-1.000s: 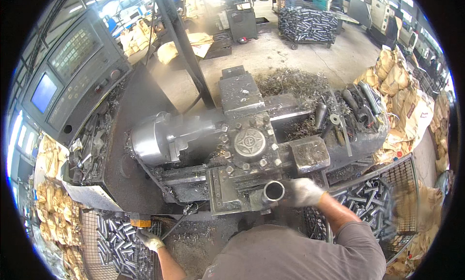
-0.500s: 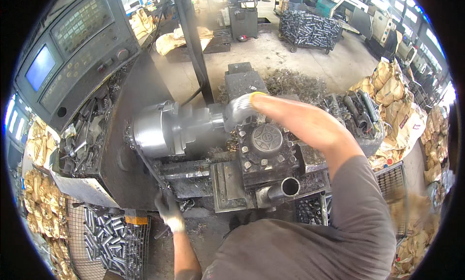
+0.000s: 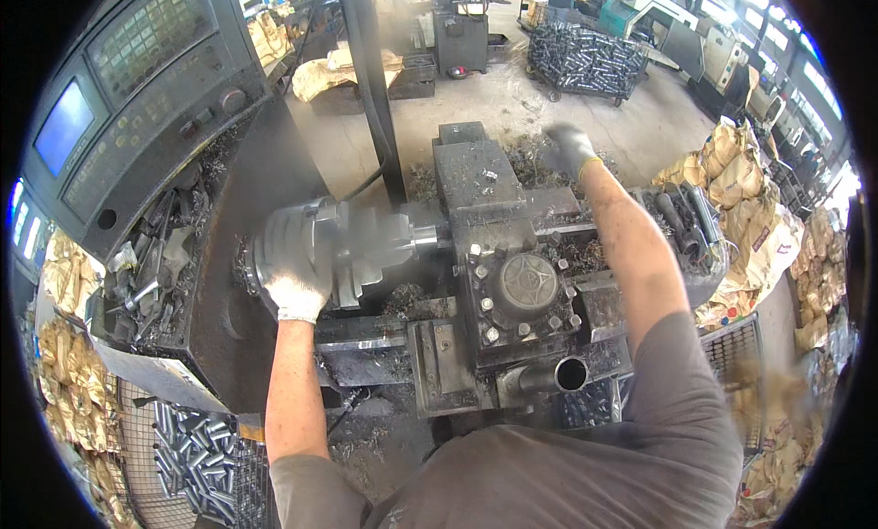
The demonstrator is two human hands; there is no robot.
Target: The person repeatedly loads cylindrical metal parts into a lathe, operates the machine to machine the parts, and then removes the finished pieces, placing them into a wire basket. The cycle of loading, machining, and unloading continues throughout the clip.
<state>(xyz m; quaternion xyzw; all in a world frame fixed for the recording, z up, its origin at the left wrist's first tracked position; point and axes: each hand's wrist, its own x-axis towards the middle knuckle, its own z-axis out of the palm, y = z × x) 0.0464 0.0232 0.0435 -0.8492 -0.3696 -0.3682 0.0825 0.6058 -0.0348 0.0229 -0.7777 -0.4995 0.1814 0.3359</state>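
My left hand (image 3: 297, 287), in a pale work glove, lies over the rim of the lathe chuck (image 3: 306, 227) with its fingers laid along the metal. A shiny stub of steel (image 3: 422, 237) sticks out to the right of the chuck jaws. Beyond the machine's dark block (image 3: 476, 177), my gloved right hand (image 3: 572, 148) is held out over dark metal shavings (image 3: 530, 159); its fingers are smeared by motion. Between my arms stands the square tool post (image 3: 528, 282) with bolts around its round cap. An open-ended tube (image 3: 571, 374) points out in front of it.
The control panel (image 3: 137, 99) with a lit screen rises at the left, above a tray of tools (image 3: 151, 264). A wire basket of metal tubes (image 3: 197, 456) stands low at left. Brown paper sacks (image 3: 750, 227) pile up at right. A wheeled cart of metal parts (image 3: 585, 63) is farther back.
My left hand has left a long bar low by the machine and moved up onto the chuck. My right hand has gone from beside the steel stub to farther back and right.
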